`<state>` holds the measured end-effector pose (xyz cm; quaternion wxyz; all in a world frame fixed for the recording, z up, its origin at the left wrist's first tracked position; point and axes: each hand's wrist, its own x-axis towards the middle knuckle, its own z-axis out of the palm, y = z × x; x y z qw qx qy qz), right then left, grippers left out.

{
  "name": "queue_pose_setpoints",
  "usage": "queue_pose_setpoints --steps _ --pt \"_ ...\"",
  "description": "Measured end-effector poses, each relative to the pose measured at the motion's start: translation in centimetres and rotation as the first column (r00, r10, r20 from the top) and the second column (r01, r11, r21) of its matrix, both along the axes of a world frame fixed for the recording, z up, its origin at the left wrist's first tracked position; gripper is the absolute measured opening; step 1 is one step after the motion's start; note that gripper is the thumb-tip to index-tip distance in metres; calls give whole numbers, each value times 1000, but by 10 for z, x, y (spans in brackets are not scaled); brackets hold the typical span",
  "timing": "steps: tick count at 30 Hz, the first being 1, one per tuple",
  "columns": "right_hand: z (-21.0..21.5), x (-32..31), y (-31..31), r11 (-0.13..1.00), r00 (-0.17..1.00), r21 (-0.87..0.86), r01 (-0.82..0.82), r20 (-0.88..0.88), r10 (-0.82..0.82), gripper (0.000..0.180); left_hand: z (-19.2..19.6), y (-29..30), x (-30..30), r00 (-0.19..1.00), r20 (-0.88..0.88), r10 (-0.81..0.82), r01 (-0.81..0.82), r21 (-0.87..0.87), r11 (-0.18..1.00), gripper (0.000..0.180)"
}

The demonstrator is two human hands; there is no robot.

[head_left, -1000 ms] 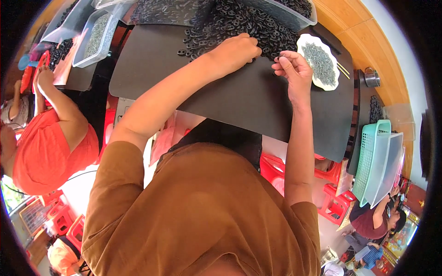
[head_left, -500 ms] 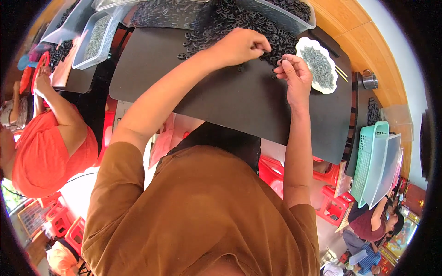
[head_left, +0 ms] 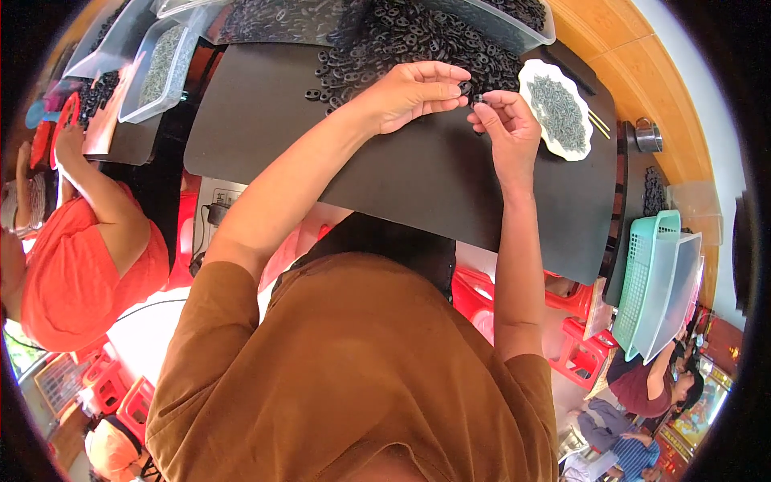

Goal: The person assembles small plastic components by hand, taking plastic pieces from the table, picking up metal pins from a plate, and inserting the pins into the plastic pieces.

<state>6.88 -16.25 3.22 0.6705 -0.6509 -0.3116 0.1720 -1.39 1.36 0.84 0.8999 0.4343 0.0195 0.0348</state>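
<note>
A heap of small black plastic pieces with two holes (head_left: 393,44) covers the far middle of the dark table (head_left: 385,181). At its near edge my left hand (head_left: 414,98) pinches one black plastic piece (head_left: 464,87) between thumb and fingertips. My right hand (head_left: 510,128), fingers curled, holds another small black piece (head_left: 479,100) close beside it; fingers partly cover both. Right of that hand stands a white scalloped dish (head_left: 536,69) of thin grey metal pins or screws (head_left: 559,116), too small to tell which.
Clear plastic bins (head_left: 506,30) line the table's far side, another bin (head_left: 144,112) at the left. Two thin yellow sticks (head_left: 598,123) lie by the dish. A metal cup (head_left: 647,135) and green basket (head_left: 634,277) are at the right. A person in red (head_left: 96,249) works at left.
My left hand has come back from the heap toward me, now pinching a black piece. The right hand has shifted slightly left, and the two hands' fingertips are nearly together.
</note>
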Motion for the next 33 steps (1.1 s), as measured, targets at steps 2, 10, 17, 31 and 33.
queue_pose_setpoints --steps 2,10,17,31,33 --pt "-2 -1 1 1000 1000 -14 -4 16 4 11 1 -2 -1 1000 -19 4 -3 26 1000 33" --pt "-5 -3 3 999 998 -50 -8 69 12 11 2 -1 -3 1000 -21 12 -10 92 996 31" --pt "-6 -4 4 993 994 -115 10 112 3 10 0 0 -3 999 28 29 -35 270 962 28" --pt "-17 -15 8 997 987 -42 58 154 -51 17 7 -10 -14 984 103 145 -178 554 814 21" --pt "-20 -17 9 996 976 -29 88 203 -80 17 8 -10 -18 984 101 150 -180 583 792 19"
